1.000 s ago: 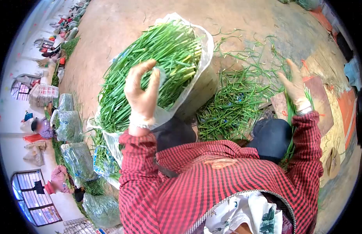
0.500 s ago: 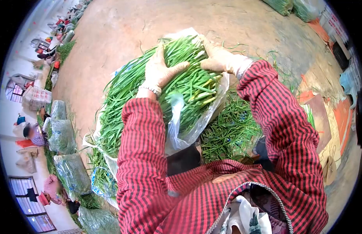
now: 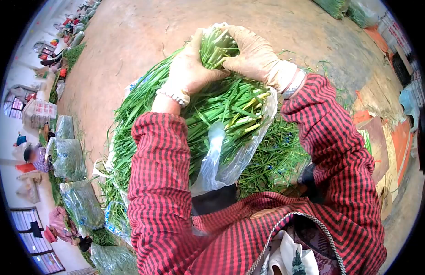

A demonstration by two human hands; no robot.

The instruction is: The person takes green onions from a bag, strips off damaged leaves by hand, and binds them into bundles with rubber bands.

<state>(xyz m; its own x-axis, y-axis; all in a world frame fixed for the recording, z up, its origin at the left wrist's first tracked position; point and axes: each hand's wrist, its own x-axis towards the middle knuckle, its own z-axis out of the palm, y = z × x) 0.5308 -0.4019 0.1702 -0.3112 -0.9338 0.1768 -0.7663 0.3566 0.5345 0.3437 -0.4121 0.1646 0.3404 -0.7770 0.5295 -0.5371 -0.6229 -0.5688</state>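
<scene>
A heap of long green garlic chives (image 3: 148,107) lies in front of me on a clear plastic bag (image 3: 208,169). At its far end, my left hand (image 3: 187,71) and my right hand (image 3: 258,57), both gloved, are closed round one bunch of chives (image 3: 215,50). The thumbs nearly meet on the near side of the bunch, while the cut stem ends point up and away from me. Paler yellowish stems (image 3: 251,114) stick out at the heap's right side, below my right hand.
Loose green trimmings (image 3: 276,160) cover the floor near my feet. Stuffed plastic bags (image 3: 70,158) line the left side, with people (image 3: 40,158) sitting beyond them. Cardboard (image 3: 375,146) lies at the right. More full bags (image 3: 334,7) stand at the far right.
Both hands have moved away from me and closer together. They now squeeze a bunch whose stem ends are gathered and raised; before, they rested spread over the heap.
</scene>
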